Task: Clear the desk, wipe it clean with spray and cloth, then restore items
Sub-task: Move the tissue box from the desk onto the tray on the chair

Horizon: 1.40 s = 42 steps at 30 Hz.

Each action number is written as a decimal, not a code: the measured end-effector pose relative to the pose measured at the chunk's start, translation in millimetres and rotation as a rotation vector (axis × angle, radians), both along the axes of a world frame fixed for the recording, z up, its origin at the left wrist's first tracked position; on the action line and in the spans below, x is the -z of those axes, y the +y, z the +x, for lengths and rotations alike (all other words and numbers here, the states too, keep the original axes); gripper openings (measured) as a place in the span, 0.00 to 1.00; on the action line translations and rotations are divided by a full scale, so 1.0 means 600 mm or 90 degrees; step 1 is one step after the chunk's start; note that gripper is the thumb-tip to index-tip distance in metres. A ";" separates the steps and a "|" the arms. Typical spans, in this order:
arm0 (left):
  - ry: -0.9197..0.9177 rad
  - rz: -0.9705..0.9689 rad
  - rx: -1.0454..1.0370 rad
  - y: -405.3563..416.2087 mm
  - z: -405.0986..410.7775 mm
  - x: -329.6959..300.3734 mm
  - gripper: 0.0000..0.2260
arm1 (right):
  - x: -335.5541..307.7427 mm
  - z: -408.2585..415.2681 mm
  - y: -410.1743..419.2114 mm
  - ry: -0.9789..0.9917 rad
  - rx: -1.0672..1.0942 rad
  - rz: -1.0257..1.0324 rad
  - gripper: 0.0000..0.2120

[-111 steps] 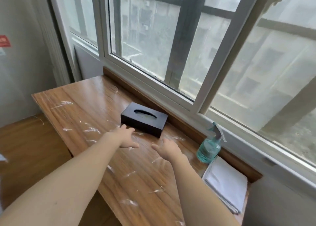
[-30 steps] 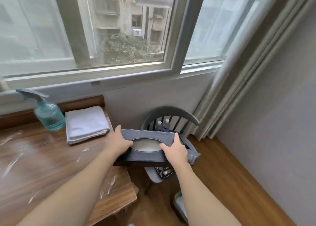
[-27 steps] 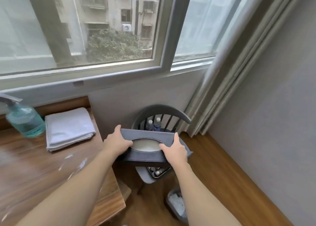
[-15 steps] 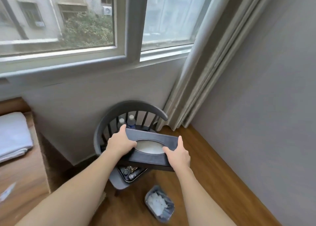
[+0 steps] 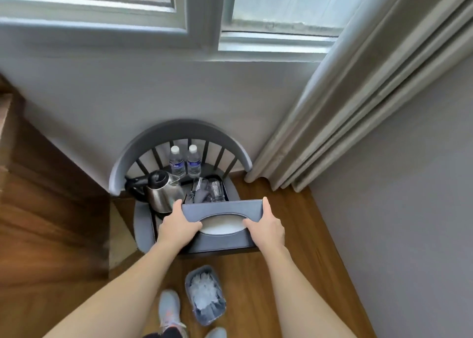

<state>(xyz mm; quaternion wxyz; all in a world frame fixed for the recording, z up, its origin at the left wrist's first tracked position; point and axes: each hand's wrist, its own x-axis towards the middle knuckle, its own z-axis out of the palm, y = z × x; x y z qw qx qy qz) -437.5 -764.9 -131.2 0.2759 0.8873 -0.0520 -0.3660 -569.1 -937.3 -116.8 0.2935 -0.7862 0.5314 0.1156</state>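
I hold a dark tissue box (image 5: 222, 240) with a white oval opening over the front of a grey chair (image 5: 179, 135). My left hand (image 5: 178, 226) grips its left end, thumb on top. My right hand (image 5: 266, 226) grips its right end the same way. On the chair seat behind the box stand a steel kettle (image 5: 163, 190), two water bottles (image 5: 184, 161) and a black tray (image 5: 220, 180) holding glasses. The desk's end (image 5: 6, 133) shows only at the far left edge. Spray bottle and cloth are out of view.
A small bin (image 5: 206, 295) lined with plastic and holding white scraps stands on the wooden floor just below the box. My shoes (image 5: 169, 309) are next to it. A curtain (image 5: 358, 94) hangs at the right, by a grey wall.
I lifted the tissue box off the desk with both hands and carried it right, away from the desk. It is now lower, over the chair seat. The view has tilted down.
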 end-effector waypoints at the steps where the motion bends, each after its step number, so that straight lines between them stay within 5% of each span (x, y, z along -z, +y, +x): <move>1: 0.006 0.005 -0.010 -0.006 0.005 0.009 0.39 | 0.009 0.010 -0.010 0.003 -0.013 0.001 0.42; 10: 0.053 0.006 -0.124 -0.057 0.080 0.127 0.41 | 0.119 0.145 -0.090 -0.005 -0.106 0.001 0.42; 24: 0.086 0.061 -0.375 -0.152 0.092 0.273 0.36 | 0.299 0.320 -0.213 0.054 -0.436 0.042 0.40; 42: 0.105 0.103 -0.451 -0.222 0.117 0.348 0.36 | 0.416 0.424 -0.245 0.117 -0.563 0.043 0.40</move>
